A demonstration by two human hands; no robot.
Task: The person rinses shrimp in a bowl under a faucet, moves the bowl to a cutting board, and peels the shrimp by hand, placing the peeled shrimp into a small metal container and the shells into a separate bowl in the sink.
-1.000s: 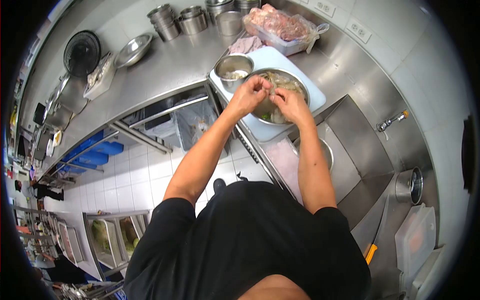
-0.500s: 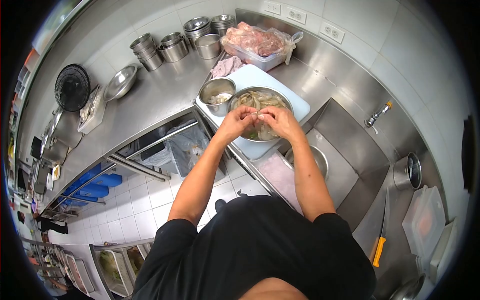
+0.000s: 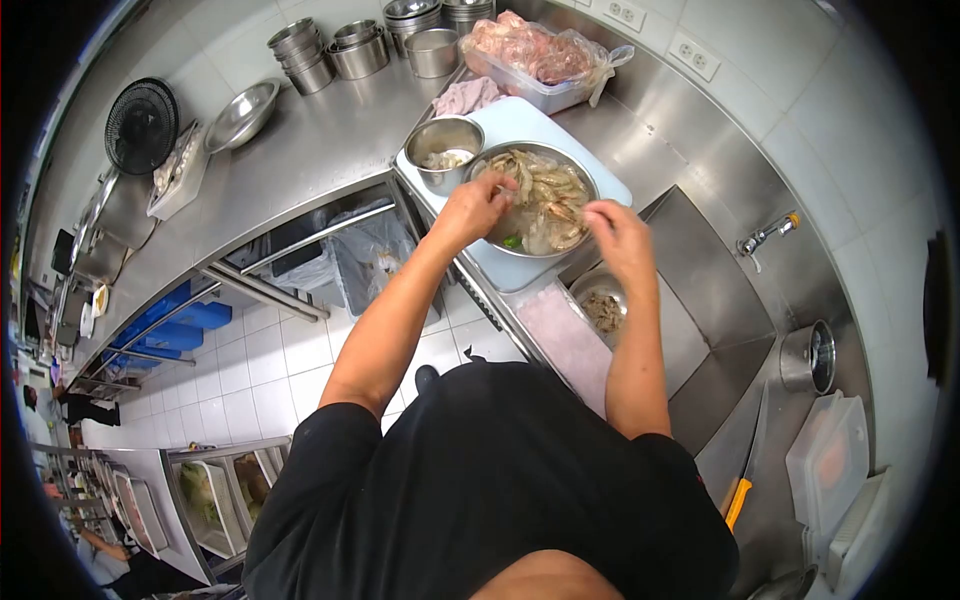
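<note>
A metal bowl (image 3: pixel 513 250) full of raw shell-on shrimp (image 3: pixel 552 187) stands on a light-blue cutting board (image 3: pixel 545 120). Over the bowl's left side is my left hand (image 3: pixel 478 212), its fingers pinched together close to the shrimp; what they hold is hidden. My right hand (image 3: pixel 622 238) is at the bowl's right rim, fingers curled in, and I cannot make out what is in them. Left of the bowl, a smaller metal pot (image 3: pixel 440 182) holds pale peeled-looking shrimp pieces (image 3: pixel 446 159). Below my right forearm, a bowl in the sink contains brownish scraps (image 3: pixel 603 311).
A plastic tub of bagged raw meat (image 3: pixel 545 92) stands behind the board, beside a pink cloth (image 3: pixel 468 97). The sink (image 3: pixel 690 300) lies to the right, under a faucet (image 3: pixel 768 233). A yellow-handled knife (image 3: pixel 738 503) rests at lower right. A lined bin (image 3: pixel 375 270) sits below the counter.
My hands were together over the shrimp bowl and have parted. The left has shifted slightly left; the right has moved to the bowl's right rim. The scraps in the sink bowl now show.
</note>
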